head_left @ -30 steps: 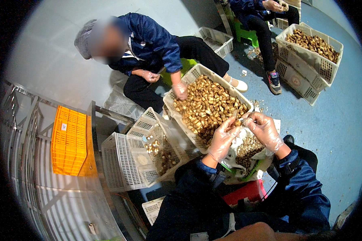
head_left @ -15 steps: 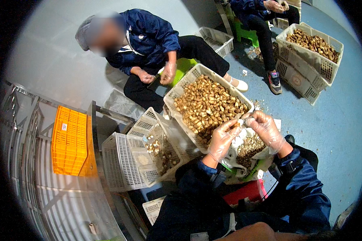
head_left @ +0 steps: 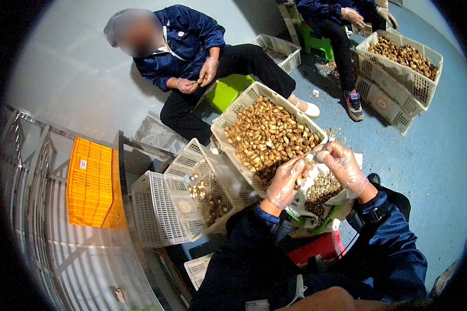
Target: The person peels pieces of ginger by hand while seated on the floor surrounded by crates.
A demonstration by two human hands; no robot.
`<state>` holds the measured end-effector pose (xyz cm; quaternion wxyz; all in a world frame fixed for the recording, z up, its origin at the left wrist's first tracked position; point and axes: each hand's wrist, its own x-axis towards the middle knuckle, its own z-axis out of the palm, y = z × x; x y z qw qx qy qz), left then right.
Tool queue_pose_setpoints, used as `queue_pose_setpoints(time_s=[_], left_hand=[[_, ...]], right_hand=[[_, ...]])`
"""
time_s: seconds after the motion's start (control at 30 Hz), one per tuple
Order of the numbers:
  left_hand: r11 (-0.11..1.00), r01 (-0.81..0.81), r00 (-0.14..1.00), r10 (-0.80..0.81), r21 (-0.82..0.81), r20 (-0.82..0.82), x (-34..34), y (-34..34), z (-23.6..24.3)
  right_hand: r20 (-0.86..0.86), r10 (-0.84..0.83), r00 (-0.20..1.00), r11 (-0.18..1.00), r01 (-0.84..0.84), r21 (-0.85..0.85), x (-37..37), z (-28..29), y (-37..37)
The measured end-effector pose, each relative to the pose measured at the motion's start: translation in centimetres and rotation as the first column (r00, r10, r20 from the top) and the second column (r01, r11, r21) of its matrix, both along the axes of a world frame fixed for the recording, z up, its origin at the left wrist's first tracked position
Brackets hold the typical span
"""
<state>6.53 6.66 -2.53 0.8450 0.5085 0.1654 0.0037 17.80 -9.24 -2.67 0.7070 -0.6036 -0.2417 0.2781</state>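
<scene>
Both of my hands wear thin clear gloves and meet above the near right corner of a white crate [head_left: 244, 173]. It is heaped with brown, egg-shaped mushrooms [head_left: 272, 132]. My left hand [head_left: 288, 181] is closed around a small mushroom [head_left: 310, 157], whose pale part shows between the fingertips. My right hand [head_left: 342, 166] pinches close against it; whatever its fingers hold is hidden. Under my hands, a pile of brown and pale trimmings [head_left: 321, 197] lies on a white cloth or bag [head_left: 300, 205] with green edges.
At left, a tilted white basket [head_left: 179, 168] holds some mushrooms with pale cut faces. An orange crate [head_left: 90, 181] stands beyond it by metal racking. A gloved co-worker [head_left: 181, 46] sits across from me. Another person's leg [head_left: 337, 52] is beside stacked crates [head_left: 389, 98] at upper right.
My hands stay in nearly the same place, with the left fingers shifted slightly around the mushroom. The co-worker opposite has brought both hands together; the far person's hands have moved apart.
</scene>
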Motion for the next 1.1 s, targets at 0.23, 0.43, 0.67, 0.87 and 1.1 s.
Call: queue_pose_setpoints(time_s=[0.23, 0.43, 0.67, 0.87, 1.1], left_hand=[[0.990, 0.022, 0.999, -0.026, -0.140, -0.025, 0.1, 0.2, 0.0], [0.988, -0.007, 0.998, -0.003, -0.156, -0.061, 0.1, 0.3, 0.0], [0.886, -0.184, 0.982, 0.187, -0.425, -0.035, 1.7, 5.2, 0.5], [0.925, -0.112, 0.946, 0.211, 0.362, -0.245, 3.5, 8.7, -2.7], [0.175, 0.170, 0.965, 0.167, 0.970, -0.200, 6.6, 9.9, -12.7]], right_hand=[[-0.109, 0.014, 0.994, 1.000, -0.013, 0.013, 0.0, 0.3, -0.1], [0.151, -0.024, 0.988, 1.000, 0.024, 0.000, -0.4, -0.2, 0.2], [0.015, -0.229, 0.973, 0.973, 0.229, 0.010, 0.7, -1.4, 0.0], [-0.006, -0.266, 0.964, 0.964, 0.266, 0.010, 1.1, -0.9, -0.3], [-0.013, -0.294, 0.956, 0.956, 0.293, -0.006, 1.5, -1.4, -0.3]])
